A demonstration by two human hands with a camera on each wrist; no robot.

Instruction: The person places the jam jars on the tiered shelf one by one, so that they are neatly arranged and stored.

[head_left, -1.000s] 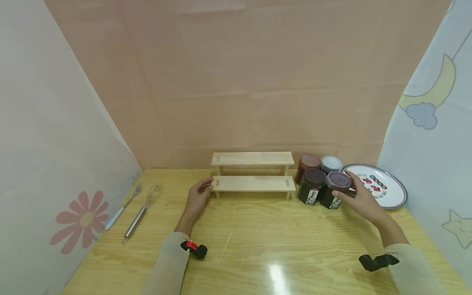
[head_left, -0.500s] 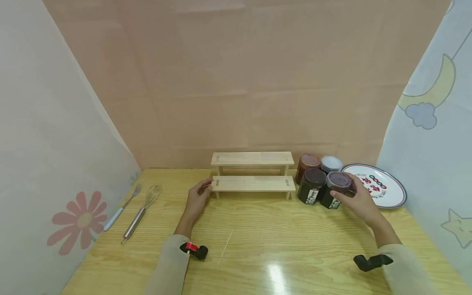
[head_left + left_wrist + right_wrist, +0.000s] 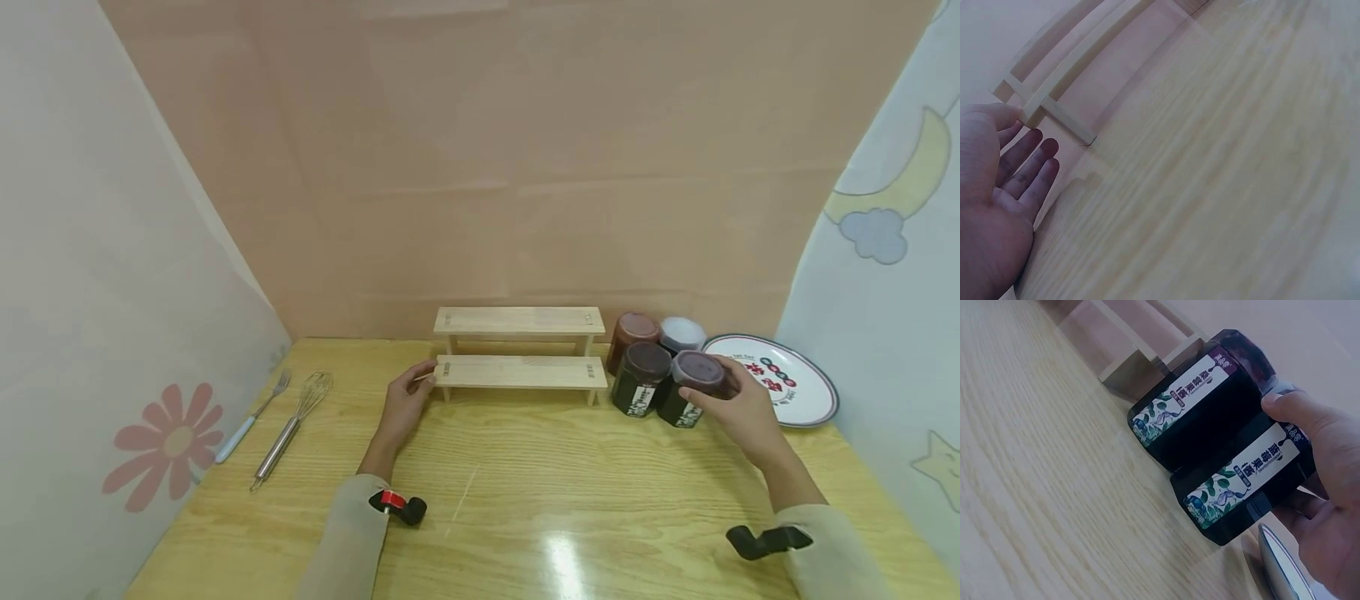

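Note:
A two-tier wooden shelf point(image 3: 525, 372) stands near the back wall. At the left end of its lower board, my left hand point(image 3: 406, 406) holds the edge with thumb and index finger. The other fingers point(image 3: 1041, 169) are loosely bent under the board. To the right of the shelf, several dark jars with lids stand close together. My right hand point(image 3: 746, 414) grips the front right jar point(image 3: 1244, 481), thumb near its lid and fingers round the far side. Beside it is a matching jar point(image 3: 1191, 406) with a white fruit-print label. Both front jars appear upright on the table.
Behind the front jars stand a reddish-brown jar point(image 3: 633, 333) and a white-lidded jar point(image 3: 682, 332). A white oval plate point(image 3: 813, 392) lies at the right. On the left are a whisk point(image 3: 288, 433) and a blue-handled fork point(image 3: 243, 429). Papered walls bound the table point(image 3: 517, 483).
My right hand has come in slightly left and closed more snugly round the front right jar. My left hand stays at the shelf end. The head view has shifted a little.

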